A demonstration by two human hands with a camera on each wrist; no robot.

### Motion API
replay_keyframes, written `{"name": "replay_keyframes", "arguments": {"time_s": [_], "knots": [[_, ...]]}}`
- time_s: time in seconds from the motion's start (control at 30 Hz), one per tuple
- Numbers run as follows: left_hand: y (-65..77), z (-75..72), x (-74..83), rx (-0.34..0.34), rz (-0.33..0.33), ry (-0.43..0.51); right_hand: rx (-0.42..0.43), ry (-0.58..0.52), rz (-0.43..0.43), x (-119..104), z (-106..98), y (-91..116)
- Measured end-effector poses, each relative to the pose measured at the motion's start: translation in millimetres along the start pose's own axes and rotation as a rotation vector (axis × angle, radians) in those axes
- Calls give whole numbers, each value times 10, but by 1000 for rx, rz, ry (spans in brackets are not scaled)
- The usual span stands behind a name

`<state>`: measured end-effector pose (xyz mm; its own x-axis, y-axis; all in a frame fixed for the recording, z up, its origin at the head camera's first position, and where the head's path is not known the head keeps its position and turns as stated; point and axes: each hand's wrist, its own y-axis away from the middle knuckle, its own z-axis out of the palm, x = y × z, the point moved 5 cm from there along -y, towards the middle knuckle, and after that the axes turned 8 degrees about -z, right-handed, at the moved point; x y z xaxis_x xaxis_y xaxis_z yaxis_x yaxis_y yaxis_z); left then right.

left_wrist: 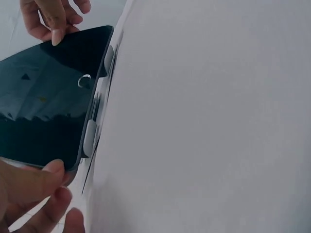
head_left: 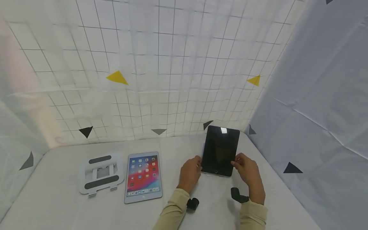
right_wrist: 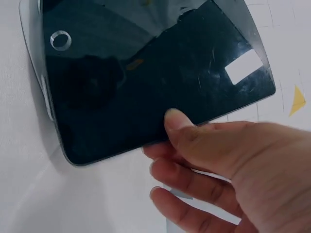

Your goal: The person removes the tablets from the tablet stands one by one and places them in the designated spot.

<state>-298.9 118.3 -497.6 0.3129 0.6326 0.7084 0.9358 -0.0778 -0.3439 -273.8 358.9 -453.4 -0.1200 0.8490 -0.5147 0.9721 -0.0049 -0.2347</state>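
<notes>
Lying on the worktop (head_left: 57, 198), well to the left of the left hand (head_left: 189, 174), is a grey flat stand (head_left: 95, 173), folded down with no tablet on it. Just beside it, nearer the left fingers, a white tablet (head_left: 143, 177) lies face up, its screen lit with app icons over red and blue. Neither is touched by the fingers, and the two are not joined.

Next comes the left hand itself, thumb on the front, pinching the lower left corner of a black tablet (head_left: 220, 150). This black tablet, the one being handled, is between the two sets of fingers, leaning back, its screen dark but for reflections. Near the left fingers, along its lower edge, the left wrist view shows two pale lips of a second stand (left_wrist: 90, 138), mostly hidden behind it.

At the far side, the right hand (head_left: 248, 169) pinches the right edge, thumb on the glass.

Judging from this, setting the black tablet on the second stand looks nearly done: its lower edge is at the lips, though whether they bear its weight cannot be told. What seems left is freeing both sets of fingers. Left of them, nothing appears begun with the white tablet.
</notes>
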Motion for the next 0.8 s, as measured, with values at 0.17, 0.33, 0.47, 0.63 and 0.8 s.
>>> {"name": "replay_keyframes", "arguments": {"time_s": [0.17,0.33,0.47,0.63,0.8], "knots": [[1,-66,9,-2,14,11,15,-2,-24,7,-2,16],[-22,-163,-9,-50,10,18,17,-37,-42,-46,-3,7],[-51,-299,-59,-111,-15,46,25,-89,-64,-137,17,-25],[-109,-513,-96,-136,-19,44,62,-131,-145,-281,63,-90],[-118,-745,-109,-138,-44,49,92,-160,-208,-447,104,-122]]}}
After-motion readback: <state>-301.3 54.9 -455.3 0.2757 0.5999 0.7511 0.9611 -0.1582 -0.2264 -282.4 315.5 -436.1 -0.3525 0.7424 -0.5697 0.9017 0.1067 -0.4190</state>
